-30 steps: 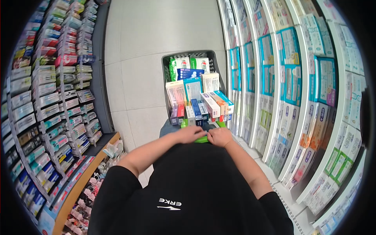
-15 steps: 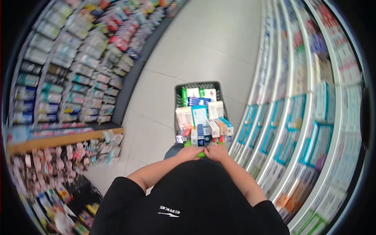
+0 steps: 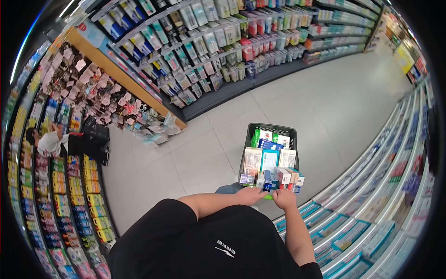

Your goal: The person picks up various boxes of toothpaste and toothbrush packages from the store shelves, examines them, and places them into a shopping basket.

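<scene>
Now the basket (image 3: pixel 272 126) (still packed) appears further right.

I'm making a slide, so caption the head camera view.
Left hand and right hand at the near end of a basket packed with boxes, in a store aisle.

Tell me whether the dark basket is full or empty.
Full, as far as shows: boxes crowd the middle and near end of the dark basket, and green-and-white packs occupy its far end.
</scene>
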Demonstrator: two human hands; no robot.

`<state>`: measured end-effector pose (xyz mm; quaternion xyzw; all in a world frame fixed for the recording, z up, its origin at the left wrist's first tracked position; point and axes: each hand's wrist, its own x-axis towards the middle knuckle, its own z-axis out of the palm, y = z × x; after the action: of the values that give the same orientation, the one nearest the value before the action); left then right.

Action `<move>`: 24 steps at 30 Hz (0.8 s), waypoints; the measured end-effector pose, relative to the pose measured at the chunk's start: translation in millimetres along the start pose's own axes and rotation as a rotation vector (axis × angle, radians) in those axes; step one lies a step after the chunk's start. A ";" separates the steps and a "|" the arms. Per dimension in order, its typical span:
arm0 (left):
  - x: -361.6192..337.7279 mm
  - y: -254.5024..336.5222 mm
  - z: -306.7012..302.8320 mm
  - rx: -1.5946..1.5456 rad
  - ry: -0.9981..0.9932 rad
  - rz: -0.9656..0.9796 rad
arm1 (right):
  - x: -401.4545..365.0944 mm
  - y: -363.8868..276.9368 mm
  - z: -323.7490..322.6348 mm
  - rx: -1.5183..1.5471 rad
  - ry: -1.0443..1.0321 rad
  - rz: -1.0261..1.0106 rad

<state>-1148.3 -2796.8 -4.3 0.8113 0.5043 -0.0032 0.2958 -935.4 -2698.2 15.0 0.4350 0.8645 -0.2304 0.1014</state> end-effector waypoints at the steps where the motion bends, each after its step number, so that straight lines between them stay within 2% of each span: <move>1: 0.4 2.5 -6.0 0.006 -0.019 0.001 | 0.2 -0.2 -5.9 -0.009 -0.004 0.000; 4: 1.1 24.7 -15.3 0.018 -0.056 0.028 | -13.8 5.8 -17.9 -0.029 -0.030 0.004; 8: 31.0 -5.9 -12.0 0.007 -0.051 0.066 | 19.8 15.6 -26.9 -0.057 -0.078 0.030; 10: 44.2 -23.2 -37.9 -0.016 -0.115 0.076 | 46.1 12.7 -49.7 -0.072 -0.137 0.034; 11: 39.5 -14.2 -43.4 -0.020 -0.149 0.084 | 37.3 12.1 -54.0 -0.081 -0.148 0.028; 13: 54.3 -41.2 -64.9 -0.044 -0.143 0.087 | 77.4 15.6 -67.5 -0.094 -0.185 0.006; 17: 68.5 -64.9 -65.4 -0.042 -0.099 0.076 | 128.9 29.1 -77.2 -0.109 -0.186 -0.028; 18: 52.3 -54.6 -76.4 -0.035 -0.078 0.080 | 92.3 2.4 -83.6 -0.109 -0.178 0.000; 24: 87.7 -106.6 -100.1 0.003 0.062 -0.096 | 187.5 23.5 -91.3 -0.113 -0.162 -0.067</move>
<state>-1221.9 -2643.2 0.8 0.7863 0.5516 0.0067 0.2784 -1027.1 -2509.4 17.0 0.3792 0.8792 -0.2188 0.1878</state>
